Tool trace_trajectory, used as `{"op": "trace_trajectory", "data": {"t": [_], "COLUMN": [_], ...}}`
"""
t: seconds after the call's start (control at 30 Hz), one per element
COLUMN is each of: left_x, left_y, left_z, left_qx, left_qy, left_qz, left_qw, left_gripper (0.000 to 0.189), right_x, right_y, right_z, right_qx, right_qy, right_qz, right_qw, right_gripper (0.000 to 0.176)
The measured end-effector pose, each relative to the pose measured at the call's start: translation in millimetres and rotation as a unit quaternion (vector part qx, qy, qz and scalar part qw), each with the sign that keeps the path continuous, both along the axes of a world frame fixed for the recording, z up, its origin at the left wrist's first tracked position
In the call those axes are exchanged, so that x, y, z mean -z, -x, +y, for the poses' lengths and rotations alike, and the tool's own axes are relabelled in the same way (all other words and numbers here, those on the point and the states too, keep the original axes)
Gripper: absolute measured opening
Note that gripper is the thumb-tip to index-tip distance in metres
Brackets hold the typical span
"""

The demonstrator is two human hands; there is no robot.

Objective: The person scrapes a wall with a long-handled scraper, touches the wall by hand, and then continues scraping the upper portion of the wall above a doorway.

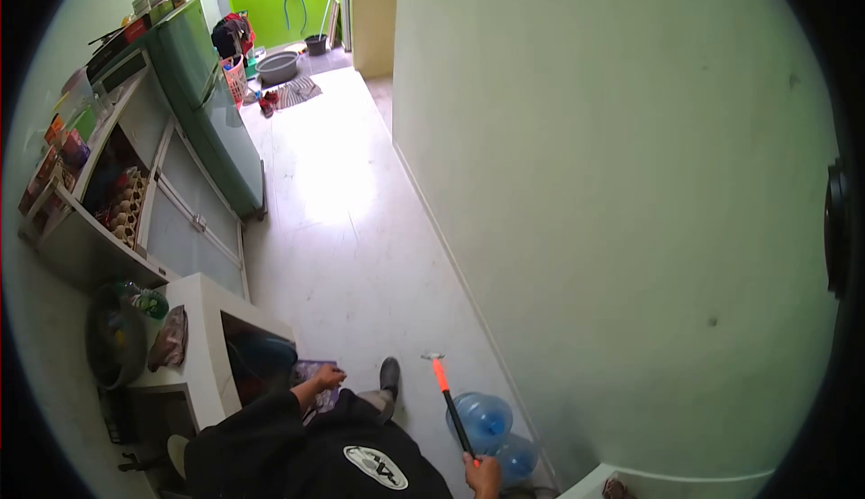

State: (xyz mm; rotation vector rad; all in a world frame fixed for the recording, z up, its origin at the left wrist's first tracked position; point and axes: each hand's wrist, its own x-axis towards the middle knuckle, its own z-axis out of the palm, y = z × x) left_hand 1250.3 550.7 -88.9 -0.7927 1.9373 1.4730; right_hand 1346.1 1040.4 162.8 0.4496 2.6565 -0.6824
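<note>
While our right hand [487, 477] is closed round the butt of a hammer [450, 404], the shaft points up and away from us, to the right of the white cabinet [209, 319] and well apart from it. The hammer's small metal head is the far end, clear of the floor as far as we can judge.

Handling, in our judgement: a stiff tool, heavy at the head and light at the shaft. The black lower section is the proper place to hold it, and that is where we have it. The orange section nearer the head looks smooth and may slip.

Our left hand [327, 376] rests on a flat purple packet [311, 371] at the foot of the cabinet's open front. We cannot tell whether the fingers grip it or merely lie on it.

Containers:
- Two blue water jugs [484, 418] lie right of the cabinet, just beside the hammer shaft. We cannot tell whether they hold water.
- A dark bowl [108, 346] sits on the cabinet's left side with a green bottle [146, 301] at its rim and a crumpled cloth [169, 338] beside it.
- Egg trays [131, 210] sit in the shelf beyond the cabinet.
- A grey basin [277, 67] stands far beyond the cabinet, contents not visible.
</note>
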Motion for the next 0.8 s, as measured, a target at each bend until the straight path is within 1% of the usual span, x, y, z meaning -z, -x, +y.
{"op": "trace_trajectory", "data": {"t": [0.07, 0.13, 0.17, 0.27, 0.33, 0.37, 0.47, 0.57, 0.67, 0.73, 0.77, 0.8], "left_x": [-14, -5, -2, -8, -1, 2, -3, -7, 3, 3, 10, 10], "left_y": [8, 17, 25, 48, 63, 69, 84, 85, 74, 61, 56, 47], "left_z": [0, -7, -9, -19, -29, -38, -58, -78, -94, -94, -93, -93], "left_qx": [-0.011, -0.007, -0.030, -0.070, -0.098, -0.127, -0.189, -0.234, -0.311, -0.355, -0.334, -0.354], "left_qy": [0.014, 0.009, -0.002, -0.015, -0.016, -0.049, -0.076, -0.071, -0.089, -0.063, -0.024, -0.079], "left_qz": [-0.014, -0.007, -0.021, -0.040, -0.012, 0.000, -0.006, 0.012, 0.033, 0.005, -0.014, -0.028], "left_qw": [1.000, 1.000, 0.999, 0.997, 0.995, 0.991, 0.979, 0.970, 0.946, 0.933, 0.942, 0.932], "left_gripper": [0.034, 0.033, 0.034, 0.036, 0.036, 0.036, 0.036, 0.033, 0.031, 0.027, 0.027, 0.023], "right_x": [15, 2, -5, -4, -11, -13, -11, 17, 44, 52, 54, 52], "right_y": [16, 47, 63, 110, 144, 163, 226, 282, 332, 366, 381, 396], "right_z": [3, -5, -9, -19, -32, -40, -69, -94, -122, -143, -155, -166], "right_qx": [-0.004, -0.020, -0.027, -0.027, -0.050, -0.061, -0.076, -0.086, -0.093, -0.032, -0.002, 0.000], "right_qy": [0.024, -0.009, -0.026, -0.034, -0.039, -0.042, -0.062, -0.046, 0.017, 0.128, 0.182, 0.208], "right_qz": [-0.006, -0.047, -0.067, -0.060, -0.009, 0.017, 0.051, 0.134, 0.222, 0.176, 0.151, 0.146], "right_qw": [1.000, 0.999, 0.997, 0.997, 0.998, 0.997, 0.994, 0.986, 0.971, 0.976, 0.972, 0.967], "right_gripper": [0.045, 0.046, 0.048, 0.050, 0.052, 0.053, 0.051, 0.052, 0.050, 0.044, 0.042, 0.039]}}
